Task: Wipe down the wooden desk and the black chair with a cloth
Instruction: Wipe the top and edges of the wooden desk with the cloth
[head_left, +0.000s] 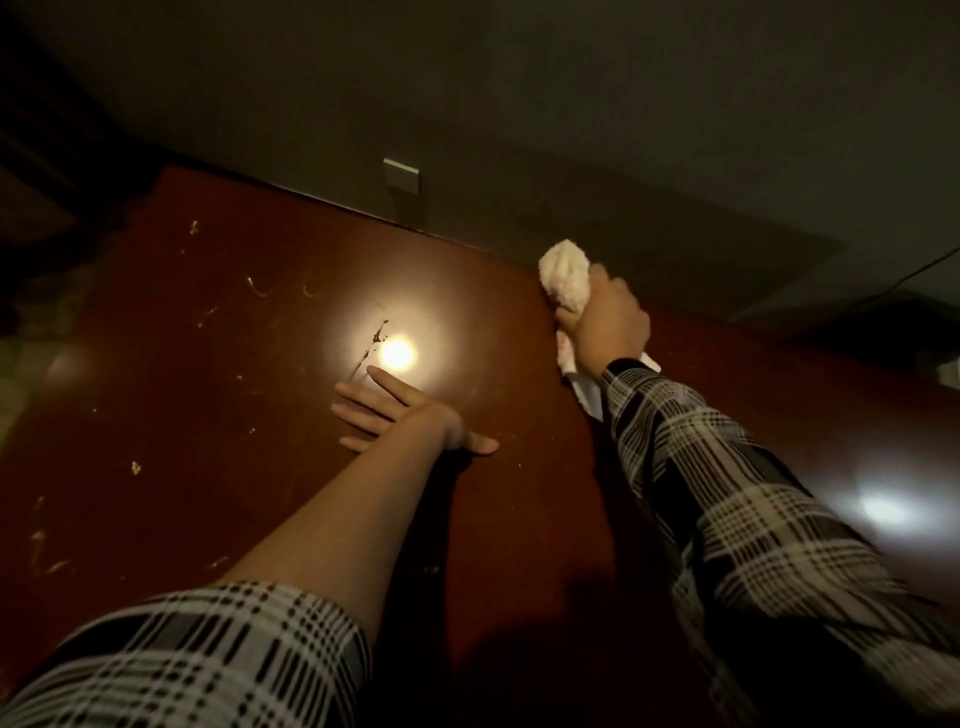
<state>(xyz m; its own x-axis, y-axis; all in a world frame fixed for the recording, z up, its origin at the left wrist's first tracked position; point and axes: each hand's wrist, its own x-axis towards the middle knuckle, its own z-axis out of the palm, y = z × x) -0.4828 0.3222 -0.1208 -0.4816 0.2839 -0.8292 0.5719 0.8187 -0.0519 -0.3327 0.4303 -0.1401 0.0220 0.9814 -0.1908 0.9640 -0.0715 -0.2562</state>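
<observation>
the right hand gripped the bunched cloth at the desk's far edge to wipe; the left hand lay spread flat, likely bracing.

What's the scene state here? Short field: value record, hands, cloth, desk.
left hand: fingers straight, flat on the desk, holds nothing
right hand: grips the cloth near the desk's far edge
cloth: cream, bunched, one end sticking out past the fist, another trailing under the wrist
desk: dark red-brown wood, glossy, set against the wall
marks: dark streak beside the light glare; pale smears across the left half
wall socket: on the wall behind the desk
chair: not in view
</observation>
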